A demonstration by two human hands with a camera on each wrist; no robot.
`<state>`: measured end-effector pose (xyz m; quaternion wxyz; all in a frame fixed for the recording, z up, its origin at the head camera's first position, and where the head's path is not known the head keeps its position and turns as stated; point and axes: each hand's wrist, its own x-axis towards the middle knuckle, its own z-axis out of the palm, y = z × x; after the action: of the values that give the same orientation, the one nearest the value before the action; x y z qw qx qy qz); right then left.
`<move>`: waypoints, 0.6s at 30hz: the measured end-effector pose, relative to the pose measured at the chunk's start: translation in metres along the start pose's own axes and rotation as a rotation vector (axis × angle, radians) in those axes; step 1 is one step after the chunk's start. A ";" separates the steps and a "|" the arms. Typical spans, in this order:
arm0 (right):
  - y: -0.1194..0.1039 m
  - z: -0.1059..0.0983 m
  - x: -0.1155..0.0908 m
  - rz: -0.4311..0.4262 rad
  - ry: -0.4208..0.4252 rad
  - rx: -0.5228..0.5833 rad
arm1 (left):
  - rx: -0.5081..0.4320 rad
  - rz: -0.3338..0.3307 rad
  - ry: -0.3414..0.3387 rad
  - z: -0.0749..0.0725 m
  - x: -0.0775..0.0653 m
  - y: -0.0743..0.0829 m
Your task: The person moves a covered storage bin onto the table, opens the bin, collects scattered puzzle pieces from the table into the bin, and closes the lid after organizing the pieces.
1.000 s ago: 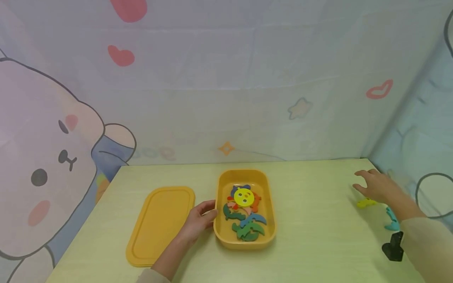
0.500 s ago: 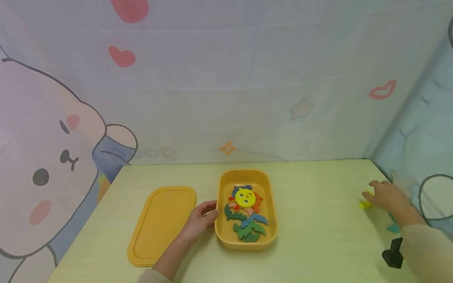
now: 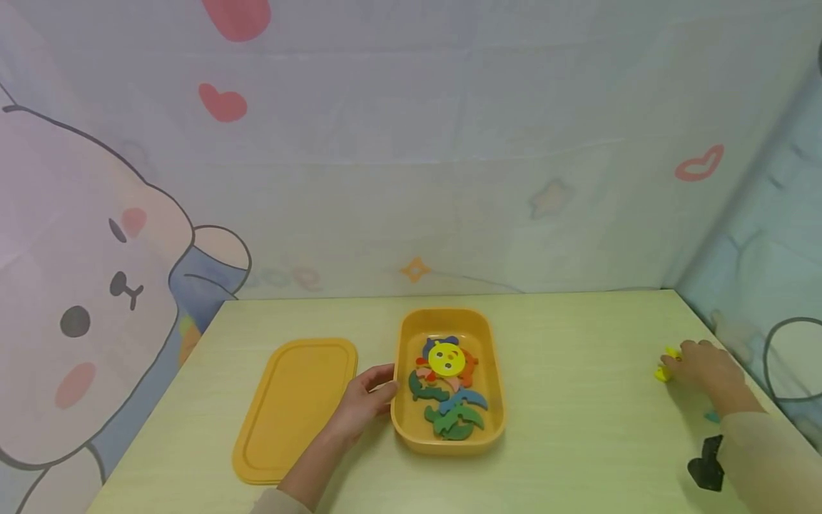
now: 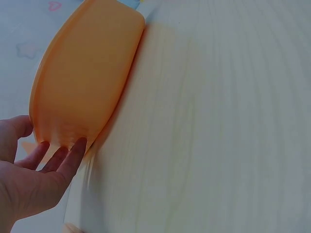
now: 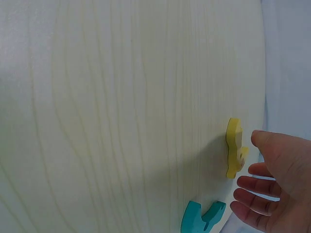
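Observation:
Straight fingers of my left hand (image 3: 362, 407) touch the outer left wall of a yellow-orange plastic box (image 3: 449, 447); the thumb lies at its rim. Flat animal-shaped pieces fill part of the box: a round yellow face piece (image 3: 446, 360) on top, with green (image 3: 457, 415), blue and orange ones around it. Far right, my right hand (image 3: 711, 373) reaches over a small yellow piece (image 5: 232, 148). The right wrist view shows a gap between thumb and piece. A teal piece (image 5: 197, 218) lies closer to me, partly hidden by the arm in the head view.
Left of the box, a flat yellow-orange lid (image 3: 295, 407) lies on the pale wood-grain table (image 3: 578, 400). A black piece (image 3: 706, 465) stands near the right sleeve. Printed cloth (image 3: 488, 143) hangs behind the table and on the right.
My right hand has come down towards me onto the yellow piece and now covers part of it. The left hand keeps its place at the box.

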<state>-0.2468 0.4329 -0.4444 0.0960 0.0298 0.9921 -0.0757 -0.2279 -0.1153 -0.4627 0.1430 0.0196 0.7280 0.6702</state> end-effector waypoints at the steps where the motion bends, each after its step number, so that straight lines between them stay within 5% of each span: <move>1: -0.001 0.000 0.000 0.009 -0.005 0.002 | 0.001 -0.001 0.001 0.000 0.001 0.000; 9: -0.006 0.004 0.000 0.069 -0.066 0.036 | 0.003 -0.001 0.002 0.000 0.001 -0.001; 18: -0.006 0.007 0.001 0.051 -0.035 0.066 | 0.007 -0.001 0.004 0.000 0.002 -0.002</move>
<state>-0.2471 0.4264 -0.4502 0.1143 0.0569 0.9861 -0.1063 -0.2296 -0.1147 -0.4648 0.1415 0.0184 0.7308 0.6675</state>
